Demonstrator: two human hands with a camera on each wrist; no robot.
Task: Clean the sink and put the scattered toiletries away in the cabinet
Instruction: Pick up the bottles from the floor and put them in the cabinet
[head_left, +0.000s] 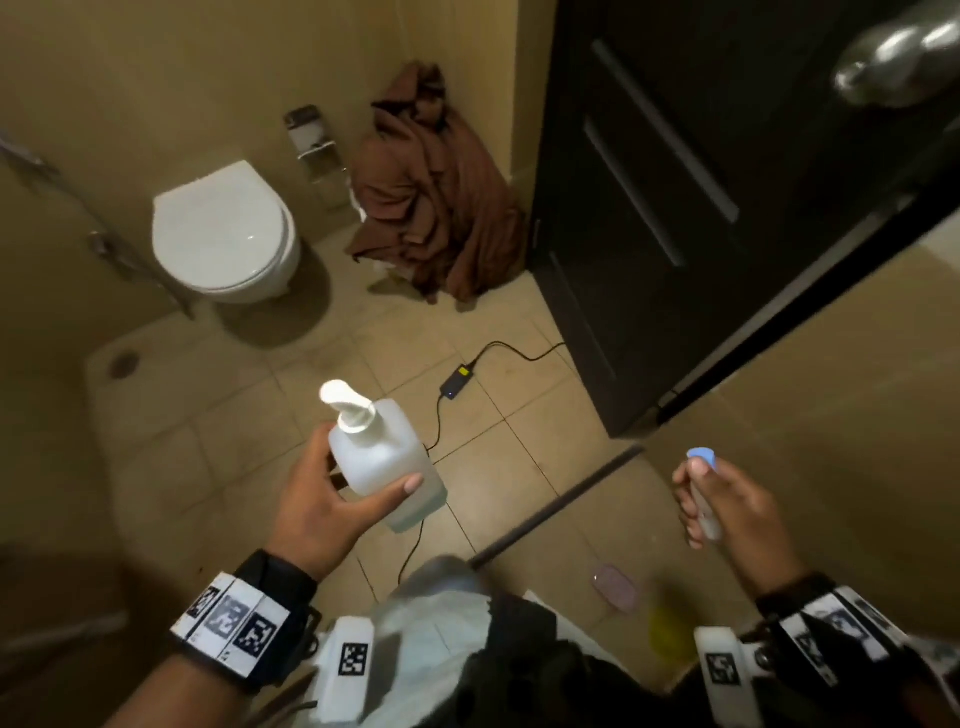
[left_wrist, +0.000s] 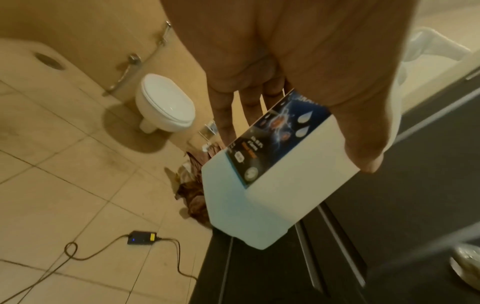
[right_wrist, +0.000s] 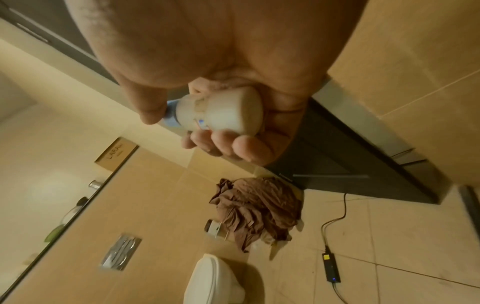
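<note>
The left hand (head_left: 332, 499) gripped a pump bottle (head_left: 382, 462) around its squared body, thumb across one face and fingers behind, holding it in the air above the floor (head_left: 218, 447). The right hand (head_left: 727, 499) was curled round a small bottle (head_left: 702, 488) with a blue cap (head_left: 702, 458), thumb on the cap. The pump bottle looked stiff, smooth and part-filled, so moderately heavy and possibly slippery; the body gave a safer hold than the pump. The small one seemed light. The dark door (head_left: 675, 182) stood beyond.
</note>
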